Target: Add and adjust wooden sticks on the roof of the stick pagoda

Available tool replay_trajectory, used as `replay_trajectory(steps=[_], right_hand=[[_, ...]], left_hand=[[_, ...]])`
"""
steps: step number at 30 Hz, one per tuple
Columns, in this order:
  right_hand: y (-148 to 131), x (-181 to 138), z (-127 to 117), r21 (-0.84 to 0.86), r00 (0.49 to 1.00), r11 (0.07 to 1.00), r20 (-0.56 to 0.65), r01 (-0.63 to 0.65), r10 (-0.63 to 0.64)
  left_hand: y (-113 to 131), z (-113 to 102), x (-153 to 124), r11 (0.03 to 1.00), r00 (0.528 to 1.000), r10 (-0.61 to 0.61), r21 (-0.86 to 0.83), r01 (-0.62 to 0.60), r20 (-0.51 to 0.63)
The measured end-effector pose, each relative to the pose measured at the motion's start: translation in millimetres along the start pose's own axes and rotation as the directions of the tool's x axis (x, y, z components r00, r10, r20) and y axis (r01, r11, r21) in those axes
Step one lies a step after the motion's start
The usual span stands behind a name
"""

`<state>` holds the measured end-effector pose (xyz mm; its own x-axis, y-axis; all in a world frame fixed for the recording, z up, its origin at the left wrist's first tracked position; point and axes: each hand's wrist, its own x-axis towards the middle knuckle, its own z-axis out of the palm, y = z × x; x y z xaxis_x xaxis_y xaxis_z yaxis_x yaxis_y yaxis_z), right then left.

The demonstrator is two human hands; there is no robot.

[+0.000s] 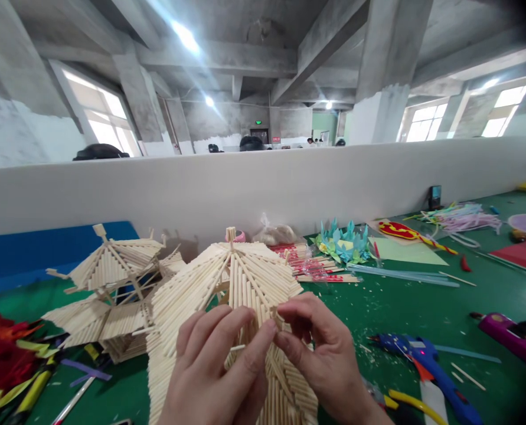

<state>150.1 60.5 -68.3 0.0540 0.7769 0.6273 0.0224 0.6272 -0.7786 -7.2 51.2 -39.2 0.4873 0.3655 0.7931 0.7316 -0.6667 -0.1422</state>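
A model pavilion [263, 277] built of pale wooden sticks stands in front of me, with a many-sided roof and a short post at its peak. My left hand [222, 360] curls around the near lower corner of the roof, thumb and forefinger closed on it. From the other side, my right hand [320, 348] pinches at the same corner, thumb and forefinger nearly meeting my left thumb. What lies between the right fingertips is too small and covered to make out. Behind on the left is a second, tiered stick pavilion [116, 289].
On the right of the green table lie a blue glue gun [426, 354], a purple glue gun [510, 336] and clear glue sticks [399, 274]. Further back are packaged sticks [311, 262] and a teal paper craft [345, 242]. A white partition [263, 189] runs behind. Red craft material [1, 342] sits left.
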Motion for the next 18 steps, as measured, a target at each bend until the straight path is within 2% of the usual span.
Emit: replay_trajectory(steps=[18], right_hand=[[1.0, 1.2, -1.1, 0.054, 1.0, 0.998, 0.005, -0.023, 0.023]], left_hand=[[-1.8, -3.7, 3.8, 1.0, 0.999, 0.019, 0.021, -0.02, 0.039]])
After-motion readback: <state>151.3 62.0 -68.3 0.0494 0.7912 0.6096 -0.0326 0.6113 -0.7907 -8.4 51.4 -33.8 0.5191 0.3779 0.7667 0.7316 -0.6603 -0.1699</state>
